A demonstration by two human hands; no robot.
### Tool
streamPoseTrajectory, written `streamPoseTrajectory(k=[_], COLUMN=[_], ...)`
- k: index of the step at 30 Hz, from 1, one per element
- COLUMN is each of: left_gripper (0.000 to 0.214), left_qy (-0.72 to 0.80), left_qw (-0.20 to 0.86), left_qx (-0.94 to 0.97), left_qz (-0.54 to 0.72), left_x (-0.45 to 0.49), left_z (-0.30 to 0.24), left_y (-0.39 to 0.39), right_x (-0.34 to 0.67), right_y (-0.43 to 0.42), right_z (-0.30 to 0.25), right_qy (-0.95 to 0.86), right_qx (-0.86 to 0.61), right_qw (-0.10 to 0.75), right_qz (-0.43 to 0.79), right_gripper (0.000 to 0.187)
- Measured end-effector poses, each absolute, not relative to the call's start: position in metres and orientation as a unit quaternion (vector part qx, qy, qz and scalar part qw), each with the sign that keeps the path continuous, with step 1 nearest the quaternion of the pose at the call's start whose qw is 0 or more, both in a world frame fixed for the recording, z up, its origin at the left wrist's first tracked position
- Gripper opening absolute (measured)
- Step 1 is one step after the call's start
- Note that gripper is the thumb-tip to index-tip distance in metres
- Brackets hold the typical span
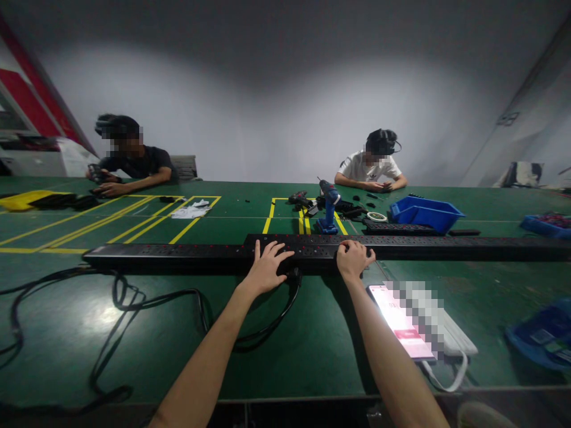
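Two long black power strips lie across the green table, one (165, 255) to the left and one (446, 245) reaching to the right edge. My left hand (266, 268) rests on the strips where they overlap, fingers spread flat. My right hand (354, 260) lies on the strip's near edge a little to the right, fingers curled over it. A black cable (147, 300) runs from under my left hand in loops to the left.
A lit phone (401, 324) on a white block lies by my right forearm. A blue power drill (329, 208) stands behind the strips, a blue bin (423, 213) to its right. Two other people sit at the far side. Blue trays sit at the right edge.
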State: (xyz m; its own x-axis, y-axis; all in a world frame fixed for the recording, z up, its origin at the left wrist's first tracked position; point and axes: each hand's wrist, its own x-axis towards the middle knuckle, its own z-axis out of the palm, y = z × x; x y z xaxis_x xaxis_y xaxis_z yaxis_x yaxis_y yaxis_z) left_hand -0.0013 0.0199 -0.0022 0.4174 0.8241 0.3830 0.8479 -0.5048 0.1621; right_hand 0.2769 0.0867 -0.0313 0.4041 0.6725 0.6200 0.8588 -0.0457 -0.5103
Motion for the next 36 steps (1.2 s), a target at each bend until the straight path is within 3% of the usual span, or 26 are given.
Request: streamPoseTrajectory(k=[13,21,31,36], left_gripper=[0.044,0.035,0.027,0.026], left_qy=[-0.438,-0.440,-0.470,-0.493], left_qw=[0.003,-0.005,-0.102,-0.096], left_qx=[-0.892,-0.887,-0.807,-0.745], left_qz=[-0.110,-0.144,-0.343,-0.439], left_x=[0.035,0.033,0.009,-0.005], left_z=[0.010,0.007,0.019,0.011], left_y=[0.000,0.002,0.012,0.028], right_x=[0.277,0.276,0.276,0.275], right_y=[0.087,0.086,0.086,0.085], right_z=[-0.032,-0.030,-0.029,-0.028], right_qy=[-0.532,-0.535,-0.532,-0.531], right_qx=[-0.719,-0.727,-0.723,-0.723], right_qw=[0.434,0.420,0.431,0.432], right_qz=[-0.101,-0.094,-0.095,-0.095], right_gripper=[0.032,0.033,0.032,0.032])
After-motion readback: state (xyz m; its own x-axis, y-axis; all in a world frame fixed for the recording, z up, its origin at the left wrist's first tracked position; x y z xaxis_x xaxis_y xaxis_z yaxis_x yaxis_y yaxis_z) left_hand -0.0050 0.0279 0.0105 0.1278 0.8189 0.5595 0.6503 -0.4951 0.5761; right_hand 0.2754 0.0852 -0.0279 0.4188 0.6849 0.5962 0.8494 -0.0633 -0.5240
